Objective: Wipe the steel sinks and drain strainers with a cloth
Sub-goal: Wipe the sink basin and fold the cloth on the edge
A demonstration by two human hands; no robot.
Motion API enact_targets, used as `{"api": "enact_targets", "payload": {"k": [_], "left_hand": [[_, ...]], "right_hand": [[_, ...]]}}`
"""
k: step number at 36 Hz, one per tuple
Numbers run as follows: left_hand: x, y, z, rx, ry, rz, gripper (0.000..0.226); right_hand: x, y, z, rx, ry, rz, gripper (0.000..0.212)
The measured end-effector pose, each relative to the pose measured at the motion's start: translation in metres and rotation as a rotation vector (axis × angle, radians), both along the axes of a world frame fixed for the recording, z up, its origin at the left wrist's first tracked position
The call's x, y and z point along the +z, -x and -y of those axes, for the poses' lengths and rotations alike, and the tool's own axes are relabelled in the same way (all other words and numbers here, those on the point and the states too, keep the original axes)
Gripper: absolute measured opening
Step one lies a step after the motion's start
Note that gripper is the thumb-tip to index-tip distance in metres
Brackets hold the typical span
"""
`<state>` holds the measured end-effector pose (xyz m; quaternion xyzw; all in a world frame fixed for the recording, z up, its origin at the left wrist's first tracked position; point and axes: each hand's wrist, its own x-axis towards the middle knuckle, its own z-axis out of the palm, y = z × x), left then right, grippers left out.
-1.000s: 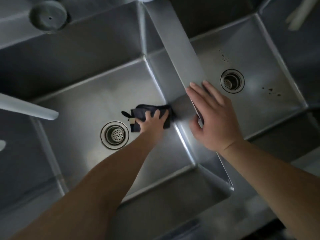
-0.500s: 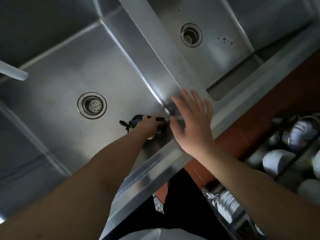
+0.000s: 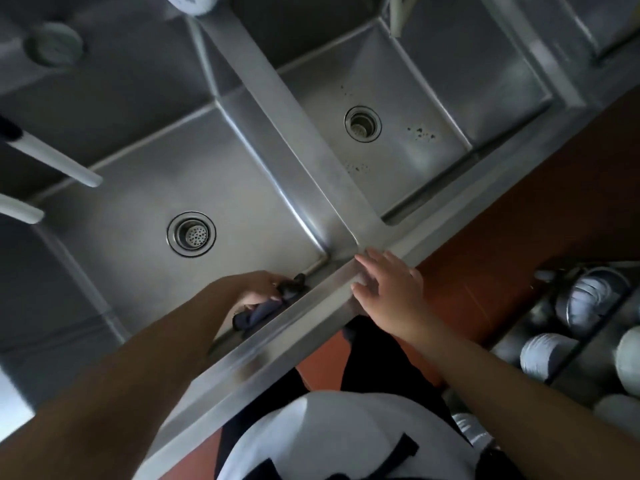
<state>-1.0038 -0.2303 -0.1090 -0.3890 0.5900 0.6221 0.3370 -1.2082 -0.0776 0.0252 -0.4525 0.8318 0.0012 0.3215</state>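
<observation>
1. The left hand (image 3: 258,289) reaches down into the left stainless-steel sink basin (image 3: 138,188) and grips a dark navy, crumpled cloth (image 3: 263,311), fingers curled over it.
2. The cloth lies pressed against the near wall of that basin, just under the front rim, close to the basin's near right corner.
3. The right hand (image 3: 388,292) rests flat on the brushed steel front rim (image 3: 277,341), fingers straight and spread, grasping nothing; its fingertips sit at the junction where the steel divider strip (image 3: 294,133) between the two basins meets the rim.
4. The round perforated steel drain strainer (image 3: 191,233) sits in the floor of the left basin, apart from the cloth.
5. The right stainless-steel sink basin (image 3: 433,109) has its own round steel drain strainer (image 3: 362,123), with small dark specks (image 3: 420,132) scattered on the floor beside it.
6. A white cylindrical handle (image 3: 59,161) juts over the left basin's far left edge.
7. Stacks of white bowls (image 3: 547,355) stand on a lower shelf at the right, above a reddish-brown floor (image 3: 485,258).
</observation>
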Motion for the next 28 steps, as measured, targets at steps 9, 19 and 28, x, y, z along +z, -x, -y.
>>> {"api": "enact_targets", "payload": {"k": [9,19,28], "left_hand": [[0.141,0.014,0.011,0.592,-0.026,-0.201,0.044],[0.276,0.128,-0.014,0.895,0.293,-0.525,0.050],[0.291,0.161,-0.029,1.011,-0.042,-0.645,0.050]], "right_hand": [[0.021,0.074,0.051,-0.094,0.053,0.663,0.058],[0.082,0.153,0.101,0.385,0.234,1.011,0.105],[0.119,0.187,0.120,0.366,0.089,1.428,0.056]]}}
